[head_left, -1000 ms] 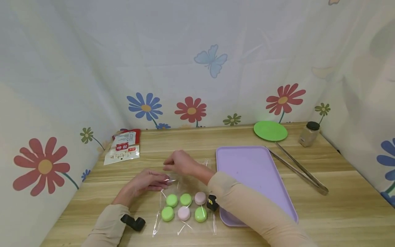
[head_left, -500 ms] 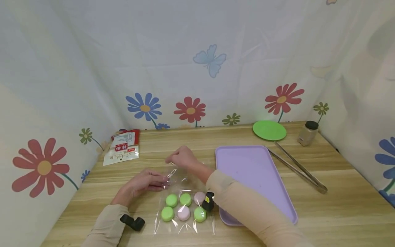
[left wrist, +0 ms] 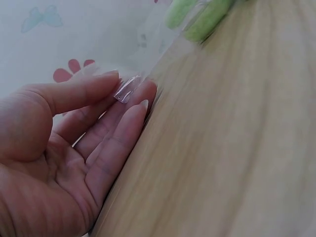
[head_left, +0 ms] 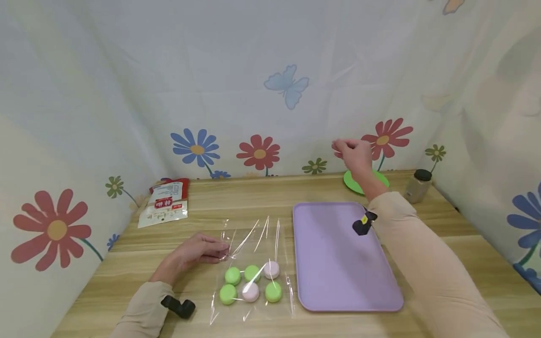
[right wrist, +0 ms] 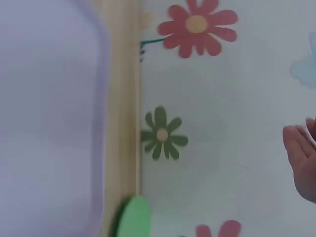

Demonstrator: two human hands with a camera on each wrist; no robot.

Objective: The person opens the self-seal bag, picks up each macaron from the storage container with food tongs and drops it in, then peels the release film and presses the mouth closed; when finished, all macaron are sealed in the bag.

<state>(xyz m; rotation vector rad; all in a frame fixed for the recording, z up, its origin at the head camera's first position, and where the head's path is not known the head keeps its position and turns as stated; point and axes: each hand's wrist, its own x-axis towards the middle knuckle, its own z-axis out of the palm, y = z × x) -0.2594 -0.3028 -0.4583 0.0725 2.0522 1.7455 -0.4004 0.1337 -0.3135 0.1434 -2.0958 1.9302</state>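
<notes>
A clear plastic bag (head_left: 270, 239) lies flat in the head view, with several green macarons (head_left: 228, 294) and two pink macarons (head_left: 251, 292) in its near half. My left hand (head_left: 198, 249) pinches the bag's left edge near its far end; in the left wrist view the film (left wrist: 127, 90) sits between thumb and fingertips. Raised above the back of the table, in front of the cloth, is my right hand (head_left: 354, 155). Its fingertips are drawn together, and I cannot tell whether something thin is between them. Only part of that hand (right wrist: 303, 158) enters the right wrist view.
A lilac tray (head_left: 338, 263) lies right of the bag. Behind the right forearm are a green plate (head_left: 351, 182) and a dark-lidded jar (head_left: 418, 186). At the back left lies a red and white food packet (head_left: 165, 202). A flowered cloth (head_left: 236, 70) encloses the table.
My right hand has left the bag's far end and swung up and right, over the green plate. The bag's far end now lies flatter. My left hand stays at its edge.
</notes>
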